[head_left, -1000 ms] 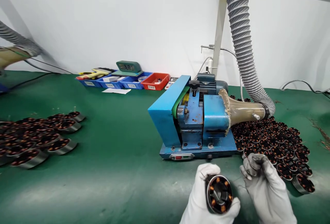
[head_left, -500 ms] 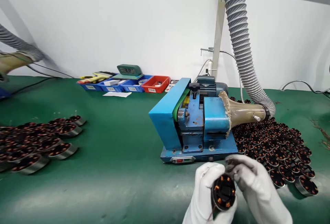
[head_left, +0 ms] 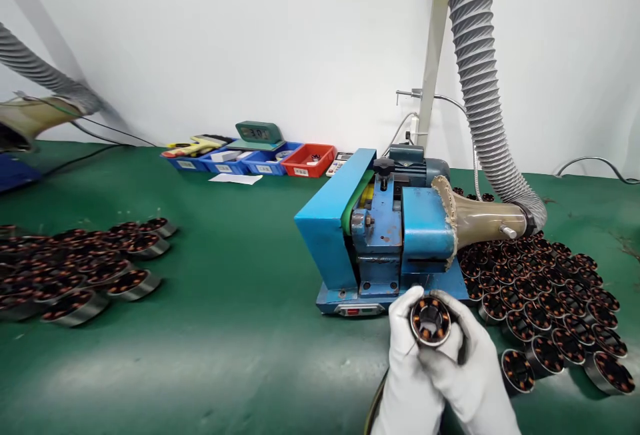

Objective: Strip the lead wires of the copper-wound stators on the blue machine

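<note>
Between my gloved hands is a ring-shaped motor stator [head_left: 430, 321], its metal rim and copper windings turned toward me and its round bore visible. My left hand [head_left: 407, 348] is closed round its left side, with the thumb up along the rim. Around the right and lower side, my right hand [head_left: 463, 355] is closed too, its fingertips darkened with dirt. A thin wire end shows near the stator's lower left. Just behind the hands stands a blue belt grinder [head_left: 385, 235] with a green belt.
Many more stators [head_left: 553, 305] stand right of the grinder, and another group [head_left: 75, 268] lies at left. A grey ribbed hose [head_left: 473, 55] drops to the grinder's funnel [head_left: 490, 218]. Blue bins [head_left: 265, 163], a red bin [head_left: 309, 160] and a clock [head_left: 259, 133] line the wall.
The stator has moved up toward the grinder and tilted so its bore now shows. My right hand has closed in round it. The whole view has shifted slightly, with the bench things further right.
</note>
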`<state>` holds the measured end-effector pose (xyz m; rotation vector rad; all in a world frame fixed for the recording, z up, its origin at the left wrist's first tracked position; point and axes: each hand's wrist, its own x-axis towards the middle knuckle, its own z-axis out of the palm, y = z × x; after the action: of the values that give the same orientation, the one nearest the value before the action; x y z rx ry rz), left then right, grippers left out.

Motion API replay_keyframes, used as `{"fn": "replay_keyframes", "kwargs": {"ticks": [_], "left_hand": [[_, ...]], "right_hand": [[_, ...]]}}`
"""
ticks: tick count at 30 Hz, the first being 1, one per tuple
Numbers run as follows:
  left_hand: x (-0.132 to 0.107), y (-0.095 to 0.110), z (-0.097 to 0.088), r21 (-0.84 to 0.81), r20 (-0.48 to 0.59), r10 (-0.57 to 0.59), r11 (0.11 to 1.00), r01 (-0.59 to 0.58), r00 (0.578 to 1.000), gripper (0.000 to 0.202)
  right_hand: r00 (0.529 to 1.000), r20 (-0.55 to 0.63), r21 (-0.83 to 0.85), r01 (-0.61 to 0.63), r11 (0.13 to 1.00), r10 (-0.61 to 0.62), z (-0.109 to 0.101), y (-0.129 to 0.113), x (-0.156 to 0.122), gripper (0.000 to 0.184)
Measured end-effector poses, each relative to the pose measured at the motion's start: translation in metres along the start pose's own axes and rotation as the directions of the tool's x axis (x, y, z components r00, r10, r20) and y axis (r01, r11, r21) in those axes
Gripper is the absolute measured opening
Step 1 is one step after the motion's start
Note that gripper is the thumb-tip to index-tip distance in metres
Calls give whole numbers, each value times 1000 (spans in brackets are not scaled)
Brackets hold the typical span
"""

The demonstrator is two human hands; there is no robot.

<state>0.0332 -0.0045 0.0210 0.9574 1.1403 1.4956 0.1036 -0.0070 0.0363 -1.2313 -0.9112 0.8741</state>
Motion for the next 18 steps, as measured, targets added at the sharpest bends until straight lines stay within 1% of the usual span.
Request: {"fn": "replay_keyframes", "kwargs": {"ticks": [2,3,5,6,8,11,13,15,18], "left_hand": [[10,-1,6,-185,10,-149,972,148,989,53],[15,0,10,-266,15,-201,943,198,979,49],[24,2,15,-363,24,-263,897,253,965,44],[28,3,18,-376,32,-276,887,268,960,43],[33,2,21,-353,67,-271,894,277,960,48],[38,0,23,-353,87,-268,892,281,959,55],[38,-2,23,-352,75,-283,890,291,956,50],[38,-4,23,-301,52,-273,913,276,960,46],[36,-8,24,-182,13,-220,959,219,975,46]], "right_hand": [[996,-85,-104,-33,994,24,11,5,1,44],[995,-97,-135,-38,990,25,14,6,4,42],[997,-79,-157,-17,987,5,19,4,12,40],[997,-71,-159,-3,987,-8,20,3,17,39],[998,-66,-158,7,987,-17,21,2,24,37],[997,-77,-164,-21,986,8,22,3,29,35],[994,-109,-176,-48,983,29,22,5,30,36],[991,-126,-176,-74,982,52,22,5,31,37],[994,-74,-176,-97,980,85,20,0,32,36]]}}
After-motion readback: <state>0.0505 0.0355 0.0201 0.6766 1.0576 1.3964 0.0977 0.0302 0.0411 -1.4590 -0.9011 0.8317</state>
